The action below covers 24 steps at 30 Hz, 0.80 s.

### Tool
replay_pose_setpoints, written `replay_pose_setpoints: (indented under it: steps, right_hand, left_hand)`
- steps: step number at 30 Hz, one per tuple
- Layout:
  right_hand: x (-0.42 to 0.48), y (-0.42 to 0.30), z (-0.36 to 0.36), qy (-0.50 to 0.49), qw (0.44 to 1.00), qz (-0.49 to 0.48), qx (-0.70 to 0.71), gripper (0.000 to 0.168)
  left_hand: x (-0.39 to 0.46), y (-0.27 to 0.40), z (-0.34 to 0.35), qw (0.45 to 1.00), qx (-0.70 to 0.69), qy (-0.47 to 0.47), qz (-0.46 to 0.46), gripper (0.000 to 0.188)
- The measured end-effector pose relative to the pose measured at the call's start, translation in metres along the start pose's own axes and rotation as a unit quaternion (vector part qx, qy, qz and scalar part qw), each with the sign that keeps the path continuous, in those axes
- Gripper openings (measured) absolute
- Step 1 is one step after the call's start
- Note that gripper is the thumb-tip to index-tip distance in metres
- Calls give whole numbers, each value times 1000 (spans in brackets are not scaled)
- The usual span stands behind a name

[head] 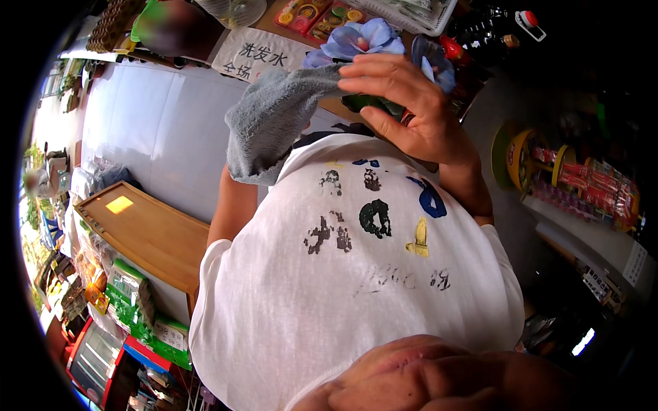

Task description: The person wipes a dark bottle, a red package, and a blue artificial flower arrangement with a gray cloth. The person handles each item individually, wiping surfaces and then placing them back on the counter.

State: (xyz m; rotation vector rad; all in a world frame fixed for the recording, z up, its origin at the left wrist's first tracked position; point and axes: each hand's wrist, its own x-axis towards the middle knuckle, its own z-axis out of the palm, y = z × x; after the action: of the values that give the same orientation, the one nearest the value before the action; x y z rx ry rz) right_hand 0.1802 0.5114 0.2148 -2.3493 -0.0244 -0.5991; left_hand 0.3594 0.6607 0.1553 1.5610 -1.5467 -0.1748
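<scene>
A fluffy grey cloth [277, 110] hangs in the air in front of my chest. My left forearm [231, 205] runs up into it, and the cloth covers my left hand almost fully, so its grip is hidden. The narrow end of the cloth reaches the fingertips of my right hand [403, 103], which has its fingers spread and its thumb apart. Whether those fingertips pinch the cloth is unclear. Just beyond my right hand are blue-violet flowers [362, 41], some partly hidden by it. My white T-shirt [354, 308] with printed letters fills the middle.
A counter ahead carries a paper sign [264, 51] with writing and red packs of round pieces [313, 18]. Dark bottles [483, 38] stand at its right. On the left are a wood-topped table [149, 221] and green-white packages [128, 293]. A yellow display rack [563, 167] is at right.
</scene>
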Motion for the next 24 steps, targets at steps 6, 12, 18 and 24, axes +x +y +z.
replay_pose_setpoints:
  steps: [6,12,18,24]
  right_hand:
    - [-21,29,26,42,986,66,-150,42]
    - [-24,43,54,58,965,46,-250,35]
    - [-23,47,64,78,949,3,-306,22]
    - [-25,45,70,56,955,2,-291,20]
  left_hand:
    - [-9,-44,-13,994,96,35,36,36]
    - [-19,-69,11,855,-492,5,-164,32]
    - [10,-83,39,949,-296,-44,-101,39]
    - [42,-65,48,817,-381,-31,-431,47]
